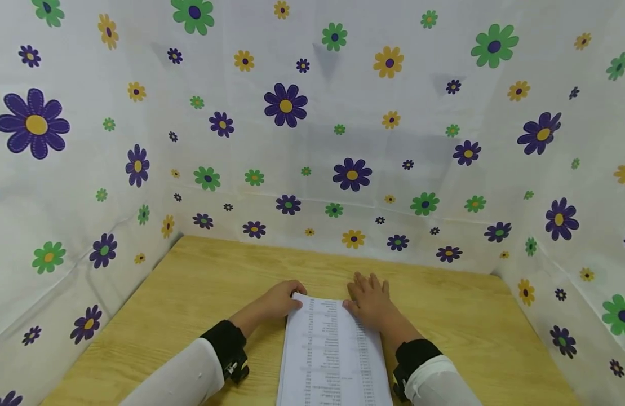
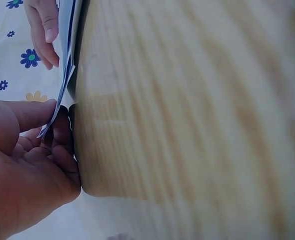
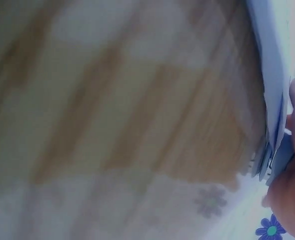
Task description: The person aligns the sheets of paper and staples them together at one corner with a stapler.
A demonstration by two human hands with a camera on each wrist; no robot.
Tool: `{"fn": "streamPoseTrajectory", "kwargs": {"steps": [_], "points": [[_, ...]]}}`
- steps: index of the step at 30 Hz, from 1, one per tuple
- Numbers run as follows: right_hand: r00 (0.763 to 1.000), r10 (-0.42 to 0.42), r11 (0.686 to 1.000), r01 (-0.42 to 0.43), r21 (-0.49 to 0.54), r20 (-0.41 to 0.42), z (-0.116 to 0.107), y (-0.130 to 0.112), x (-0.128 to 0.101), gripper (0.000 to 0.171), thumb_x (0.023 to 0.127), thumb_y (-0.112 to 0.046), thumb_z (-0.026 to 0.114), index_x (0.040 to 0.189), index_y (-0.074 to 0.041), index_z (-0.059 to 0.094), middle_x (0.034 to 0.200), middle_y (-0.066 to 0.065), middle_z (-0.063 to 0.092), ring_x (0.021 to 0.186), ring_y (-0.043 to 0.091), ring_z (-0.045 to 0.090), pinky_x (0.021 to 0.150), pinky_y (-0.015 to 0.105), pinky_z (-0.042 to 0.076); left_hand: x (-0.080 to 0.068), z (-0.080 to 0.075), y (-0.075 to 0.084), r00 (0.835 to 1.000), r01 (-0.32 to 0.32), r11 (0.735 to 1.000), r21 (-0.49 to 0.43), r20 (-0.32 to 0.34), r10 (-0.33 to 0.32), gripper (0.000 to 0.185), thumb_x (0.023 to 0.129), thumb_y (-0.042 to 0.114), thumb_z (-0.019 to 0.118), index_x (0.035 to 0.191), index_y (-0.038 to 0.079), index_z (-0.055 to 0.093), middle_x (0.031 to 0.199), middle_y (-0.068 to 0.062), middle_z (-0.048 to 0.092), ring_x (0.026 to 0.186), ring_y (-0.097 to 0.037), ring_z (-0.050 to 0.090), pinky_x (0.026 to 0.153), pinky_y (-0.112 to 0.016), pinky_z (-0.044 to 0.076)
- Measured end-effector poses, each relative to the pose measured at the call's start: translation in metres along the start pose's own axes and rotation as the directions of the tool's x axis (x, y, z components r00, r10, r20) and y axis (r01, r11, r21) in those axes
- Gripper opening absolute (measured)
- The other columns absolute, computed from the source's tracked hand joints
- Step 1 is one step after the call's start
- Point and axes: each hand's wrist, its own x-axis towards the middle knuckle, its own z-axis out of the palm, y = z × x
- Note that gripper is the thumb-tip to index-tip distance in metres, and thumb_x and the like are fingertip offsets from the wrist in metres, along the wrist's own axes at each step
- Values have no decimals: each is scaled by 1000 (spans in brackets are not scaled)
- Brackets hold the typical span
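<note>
A stack of printed paper sheets point(image 1: 332, 355) lies on the wooden table, its far edge between my two hands. My left hand point(image 1: 279, 299) pinches the far left corner, thumb on top and fingers beneath. In the left wrist view the sheets' corner point(image 2: 63, 90) bends between thumb and curled fingers. My right hand point(image 1: 370, 304) rests over the far right corner with its fingers spread and fairly straight, the thumb on the top sheet. The right wrist view shows the sheets' edges point(image 3: 272, 100) beside that hand point(image 3: 292, 185), slightly fanned apart.
The wooden table point(image 1: 216, 270) extends around the stack on both sides. A white cloth with printed flowers point(image 1: 231, 152) hangs behind the table and along its left and right sides. Each wrist wears a black band point(image 1: 226, 344) with a small device.
</note>
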Motion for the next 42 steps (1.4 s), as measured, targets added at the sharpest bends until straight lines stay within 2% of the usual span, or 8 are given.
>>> {"fn": "streamPoseTrajectory", "kwargs": {"steps": [5, 12, 17, 22, 27, 32, 38, 42], "points": [[999, 30, 989, -34, 146, 32, -13, 3, -3, 56, 107, -44, 46, 154, -13, 44, 163, 16, 35, 150, 47, 27, 119, 70, 15, -1, 1, 3, 1000, -15, 1000, 6, 21, 15, 19, 98, 7, 65, 117, 8, 65, 113, -6, 65, 100, -21, 58, 93, -42, 49], [991, 106, 930, -127, 346, 80, -37, 8, -2, 49, 102, -27, 49, 146, -7, 47, 153, 19, 47, 144, 42, 38, 118, 64, 23, 0, -2, 5, 999, 13, 1000, -22, 50, -11, 18, 100, 10, 63, 118, 10, 63, 112, -5, 64, 99, -21, 59, 90, -40, 49], [992, 65, 939, -98, 329, 111, -51, 16, -8, 50, 91, -14, 59, 140, -11, 53, 140, 14, 58, 130, 36, 53, 110, 60, 39, 1, -1, 5, 998, 20, 999, -33, 63, -18, 17, 101, 10, 63, 118, 10, 63, 111, -4, 64, 99, -21, 59, 89, -38, 49], [993, 16, 983, -37, 181, 116, -55, 26, -14, 50, 84, -5, 69, 132, -15, 61, 129, 7, 65, 118, 29, 60, 107, 58, 43, 2, -1, 5, 998, 25, 999, -32, 64, -23, 18, 101, 10, 63, 118, 10, 63, 112, -4, 64, 100, -21, 58, 89, -39, 49], [998, 29, 999, -32, 39, 60, -52, 31, -22, 36, 86, -9, 74, 122, -14, 68, 116, 3, 69, 109, 27, 64, 101, 57, 48, 2, -2, 4, 998, 20, 999, -30, 66, -18, 17, 101, 10, 62, 118, 9, 62, 111, -4, 64, 99, -21, 58, 88, -38, 48], [997, 80, 997, -80, -18, -2, -48, 35, -32, 25, 92, -19, 74, 115, -10, 70, 105, 4, 72, 99, 26, 68, 95, 54, 52, 1, -1, 5, 998, 18, 999, -30, 66, -16, 17, 101, 9, 62, 118, 9, 62, 110, -4, 64, 98, -21, 58, 87, -38, 48], [974, 225, 973, -222, 60, -42, -55, 30, -54, 30, 90, -24, 74, 107, -2, 66, 89, 6, 67, 77, 19, 60, 71, 39, 54, 0, -1, 4, 997, 39, 999, -29, 67, -37, 17, 102, 10, 61, 118, 11, 62, 112, -4, 63, 101, -22, 58, 88, -38, 48], [932, 361, 910, -344, 231, -33, -60, 20, -70, 33, 88, -26, 74, 99, 3, 62, 80, 8, 59, 70, 21, 54, 59, 33, 45, 2, -2, 1, 998, 30, 999, -23, 58, -29, 18, 101, 10, 62, 119, 11, 62, 114, -5, 63, 101, -22, 58, 87, -37, 48]]}}
